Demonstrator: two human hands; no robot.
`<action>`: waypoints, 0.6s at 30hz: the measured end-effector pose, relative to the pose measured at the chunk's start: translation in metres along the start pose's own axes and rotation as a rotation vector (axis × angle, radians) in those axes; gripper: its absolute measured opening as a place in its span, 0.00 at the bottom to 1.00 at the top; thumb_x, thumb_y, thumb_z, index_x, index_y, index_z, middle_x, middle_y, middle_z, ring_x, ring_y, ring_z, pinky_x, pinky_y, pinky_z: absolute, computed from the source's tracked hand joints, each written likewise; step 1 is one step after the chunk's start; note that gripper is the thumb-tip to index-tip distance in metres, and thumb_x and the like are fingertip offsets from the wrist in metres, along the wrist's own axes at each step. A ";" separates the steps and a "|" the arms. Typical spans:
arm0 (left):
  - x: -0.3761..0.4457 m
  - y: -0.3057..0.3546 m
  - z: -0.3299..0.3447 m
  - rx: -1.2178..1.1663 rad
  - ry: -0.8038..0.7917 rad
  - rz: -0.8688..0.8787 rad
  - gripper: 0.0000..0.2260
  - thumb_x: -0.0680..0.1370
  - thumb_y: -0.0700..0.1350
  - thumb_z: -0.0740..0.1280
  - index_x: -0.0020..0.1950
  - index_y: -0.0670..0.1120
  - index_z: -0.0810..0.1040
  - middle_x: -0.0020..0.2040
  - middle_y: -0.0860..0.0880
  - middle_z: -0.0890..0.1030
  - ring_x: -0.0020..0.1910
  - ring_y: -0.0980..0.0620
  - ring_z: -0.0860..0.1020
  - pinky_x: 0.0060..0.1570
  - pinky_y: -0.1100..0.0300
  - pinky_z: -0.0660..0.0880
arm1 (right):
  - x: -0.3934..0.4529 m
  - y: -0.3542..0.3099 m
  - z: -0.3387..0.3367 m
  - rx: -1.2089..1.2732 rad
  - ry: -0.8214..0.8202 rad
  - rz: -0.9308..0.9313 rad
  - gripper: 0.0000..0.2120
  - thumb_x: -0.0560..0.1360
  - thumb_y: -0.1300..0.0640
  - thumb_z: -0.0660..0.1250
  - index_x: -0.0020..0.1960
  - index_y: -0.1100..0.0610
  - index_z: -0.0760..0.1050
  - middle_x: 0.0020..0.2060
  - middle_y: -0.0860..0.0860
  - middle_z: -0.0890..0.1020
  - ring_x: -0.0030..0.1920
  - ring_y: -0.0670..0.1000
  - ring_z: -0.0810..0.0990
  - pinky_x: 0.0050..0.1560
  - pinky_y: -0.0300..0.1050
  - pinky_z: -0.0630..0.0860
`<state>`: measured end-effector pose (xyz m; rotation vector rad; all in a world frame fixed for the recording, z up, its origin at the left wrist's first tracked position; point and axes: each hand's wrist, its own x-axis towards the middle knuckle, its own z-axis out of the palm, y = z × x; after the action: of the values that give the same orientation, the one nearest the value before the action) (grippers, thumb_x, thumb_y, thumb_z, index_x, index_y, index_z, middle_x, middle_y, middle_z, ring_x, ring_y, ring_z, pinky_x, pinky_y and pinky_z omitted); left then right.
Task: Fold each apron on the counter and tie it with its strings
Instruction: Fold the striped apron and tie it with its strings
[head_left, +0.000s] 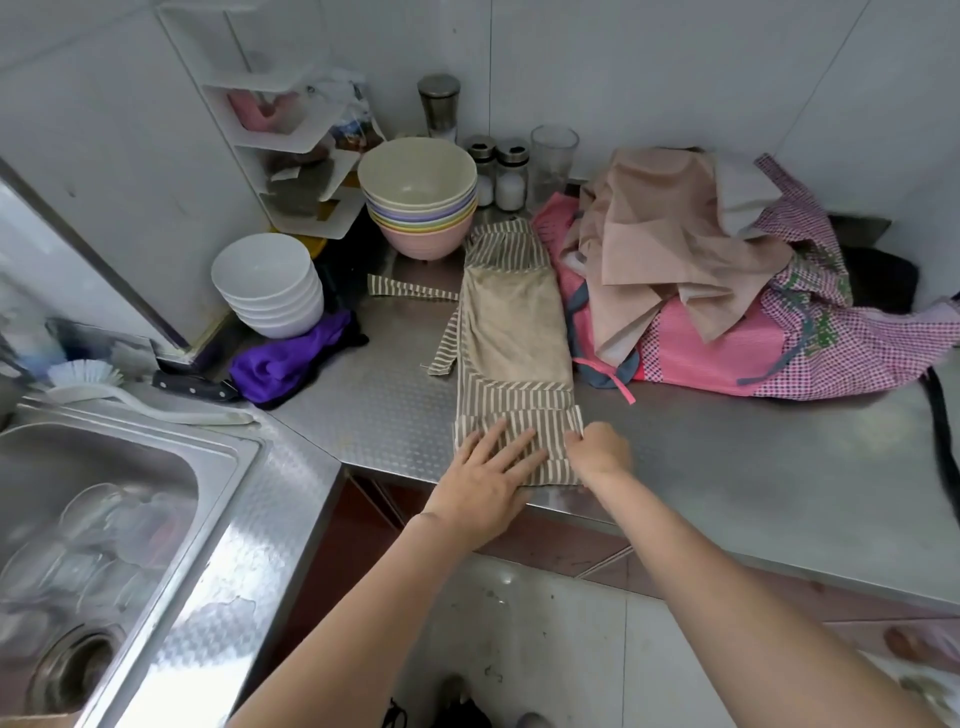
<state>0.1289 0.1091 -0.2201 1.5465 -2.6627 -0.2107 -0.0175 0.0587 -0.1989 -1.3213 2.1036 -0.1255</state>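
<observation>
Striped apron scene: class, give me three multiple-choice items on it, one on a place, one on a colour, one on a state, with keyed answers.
1. Where does the striped apron lie?
A in the sink
B on the counter
C on the shelf

2. What colour is the cloth beside the white bowls?
A purple
B yellow
C orange

3. How is the left hand?
A flat on the apron
B gripping a bowl
C in the sink

Answers:
B, it lies on the steel counter.
A, the purple cloth shows.
A, its fingers lie straight on the stripes.
</observation>
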 end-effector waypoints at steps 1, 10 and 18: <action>0.003 -0.003 0.003 -0.011 -0.106 -0.014 0.22 0.80 0.52 0.52 0.75 0.53 0.58 0.77 0.49 0.56 0.76 0.45 0.55 0.73 0.49 0.57 | -0.004 0.000 0.000 0.007 0.043 -0.029 0.15 0.81 0.54 0.56 0.60 0.64 0.71 0.58 0.61 0.77 0.60 0.61 0.75 0.52 0.48 0.72; 0.015 -0.027 0.003 -0.073 -0.237 -0.009 0.29 0.79 0.52 0.60 0.76 0.57 0.50 0.77 0.52 0.47 0.75 0.47 0.50 0.74 0.54 0.48 | -0.023 0.034 0.019 -0.425 0.001 -0.767 0.35 0.75 0.59 0.60 0.77 0.58 0.47 0.77 0.53 0.44 0.76 0.54 0.42 0.76 0.50 0.45; 0.001 -0.058 -0.007 -0.604 -0.094 -0.331 0.31 0.69 0.39 0.71 0.70 0.49 0.66 0.67 0.50 0.69 0.66 0.50 0.68 0.62 0.64 0.64 | 0.007 0.026 0.000 -0.045 -0.101 -0.678 0.28 0.72 0.67 0.63 0.71 0.56 0.65 0.70 0.48 0.66 0.70 0.48 0.64 0.69 0.37 0.58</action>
<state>0.1792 0.0790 -0.2214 1.7489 -2.0730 -1.0118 -0.0399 0.0655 -0.2132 -1.9737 1.5067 -0.2877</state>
